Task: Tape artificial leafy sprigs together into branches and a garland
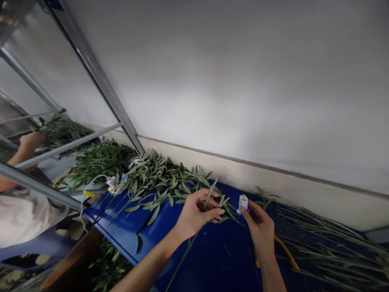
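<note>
Fingers of your left hand (194,211) are curled loosely around a leafy stem (187,248), thumb and forefinger a little apart at their tips, with pale narrow leaves poking up between and past them. The stem slants down from your palm toward the bottom edge of the view, above the blue tabletop (209,263). It should be very light and springy, bending before it snaps, while the slim leaves look soft and easy to crease or strip; a bare length below the foliage seems the best place to take hold, with a gentle pinch, since a thin round stalk may roll between your fingers. Just to the right, your right hand (261,225) pinches a small white-and-violet piece (242,204) between thumb and forefinger, held upright and apart from the stem. It looks almost weightless and crumpled like film or paper, though its exact nature is hard to tell; grip it low, near its lower edge, lightly enough not to crush it. Beyond your left hand lies a heap of grey-green sprigs (156,172); beside your right forearm, a curved yellow handle (287,253) rests near a spread of long thin stalks (331,239). Farther left are a white plug (111,183), a greener bunch (101,162) and, past the metal frame (100,87), a co-worker's hand (32,140) at more foliage (65,132).
</note>
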The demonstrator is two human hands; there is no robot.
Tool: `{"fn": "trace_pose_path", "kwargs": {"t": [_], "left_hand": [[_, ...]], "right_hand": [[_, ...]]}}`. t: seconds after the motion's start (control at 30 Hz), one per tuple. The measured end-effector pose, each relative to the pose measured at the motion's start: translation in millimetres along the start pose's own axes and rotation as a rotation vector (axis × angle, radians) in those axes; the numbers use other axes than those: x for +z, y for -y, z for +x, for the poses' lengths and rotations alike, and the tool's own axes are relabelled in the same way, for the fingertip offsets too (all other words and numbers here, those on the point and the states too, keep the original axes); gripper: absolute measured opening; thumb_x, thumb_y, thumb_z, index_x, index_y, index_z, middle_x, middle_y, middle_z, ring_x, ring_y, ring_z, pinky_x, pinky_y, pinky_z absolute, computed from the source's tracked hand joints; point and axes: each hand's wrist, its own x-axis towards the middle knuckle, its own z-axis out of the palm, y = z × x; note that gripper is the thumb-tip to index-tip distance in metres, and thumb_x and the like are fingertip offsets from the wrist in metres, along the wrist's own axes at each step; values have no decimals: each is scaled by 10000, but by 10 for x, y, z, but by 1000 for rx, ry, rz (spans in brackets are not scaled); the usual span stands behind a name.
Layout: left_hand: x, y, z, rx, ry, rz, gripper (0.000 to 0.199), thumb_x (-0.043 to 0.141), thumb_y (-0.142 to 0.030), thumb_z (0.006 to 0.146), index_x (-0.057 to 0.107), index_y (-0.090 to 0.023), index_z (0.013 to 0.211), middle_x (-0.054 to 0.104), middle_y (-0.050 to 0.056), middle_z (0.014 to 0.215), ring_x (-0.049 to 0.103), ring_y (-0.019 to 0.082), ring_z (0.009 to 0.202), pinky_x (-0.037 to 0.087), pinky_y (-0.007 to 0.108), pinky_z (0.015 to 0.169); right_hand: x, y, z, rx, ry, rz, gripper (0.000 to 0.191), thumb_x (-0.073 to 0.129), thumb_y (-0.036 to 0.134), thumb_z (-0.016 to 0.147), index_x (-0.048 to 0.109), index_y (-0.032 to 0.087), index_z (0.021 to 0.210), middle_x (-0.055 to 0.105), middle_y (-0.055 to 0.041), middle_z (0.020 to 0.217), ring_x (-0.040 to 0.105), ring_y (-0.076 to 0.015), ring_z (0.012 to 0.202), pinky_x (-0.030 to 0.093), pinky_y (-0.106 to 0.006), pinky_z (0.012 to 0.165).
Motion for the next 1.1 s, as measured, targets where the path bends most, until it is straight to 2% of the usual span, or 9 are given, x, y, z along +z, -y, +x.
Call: {"fn": "trace_pose_path", "kwargs": {"t": [0.13, 0.3, 0.47, 0.63, 0.83, 0.97, 1.1], "left_hand": [[13, -14, 48, -5, 26, 2, 433, 928, -273, 681, 662, -154, 1000, 718, 0, 712, 708, 160, 575, 607, 249, 550], [-18, -40, 203, 5, 33, -2, 440, 933, -292, 673, 626, -163, 960, 710, -14, 734, 708, 153, 579, 627, 266, 575], [-109, 0, 447, 8, 11, -6, 457, 940, -341, 653, 596, -171, 901, 705, -26, 732, 722, 156, 593, 630, 255, 579], [-194, 35, 701, 3, 50, -22, 442, 931, -321, 668, 607, -168, 928, 728, -14, 723, 728, 162, 598, 629, 259, 610], [-317, 30, 970, -10, 144, -75, 424, 914, -286, 702, 625, -160, 986, 756, -1, 754, 723, 143, 659, 628, 248, 688], [-391, 81, 1068, 4, 202, -82, 393, 897, -274, 736, 626, -164, 1000, 758, -8, 732, 702, 122, 617, 608, 216, 648], [-441, 107, 1133, 6, 211, -84, 398, 893, -296, 745, 626, -173, 1013, 752, -16, 745, 724, 146, 610, 616, 223, 577]], "right_hand": [[-18, -42, 93, -50, -64, -103, 475, 809, 510, 757, 776, 121, 1028, 800, -151, 999, 755, -300, 865, 605, -425, 813], [40, -21, 306, -103, -121, -198, 473, 768, 503, 787, 762, 127, 1074, 809, -142, 955, 770, -304, 859, 606, -405, 794], [208, -58, 583, -140, -141, -308, 374, 747, 486, 804, 781, 170, 1001, 813, -123, 922, 777, -301, 849, 599, -399, 818], [404, -224, 779, -165, -122, -415, 294, 741, 434, 803, 786, 184, 951, 811, -129, 922, 773, -303, 822, 592, -408, 845], [564, -384, 859, -198, -121, -502, 241, 668, 375, 868, 743, 204, 1021, 812, -108, 959, 778, -292, 885, 586, -398, 887], [632, -429, 890, -224, -120, -548, 203, 640, 339, 892, 720, 205, 1023, 807, -105, 983, 775, -277, 897, 585, -383, 885], [663, -432, 903, -245, -110, -582, 165, 628, 302, 900, 698, 214, 1022, 808, -86, 969, 778, -257, 891, 592, -349, 854]]}}
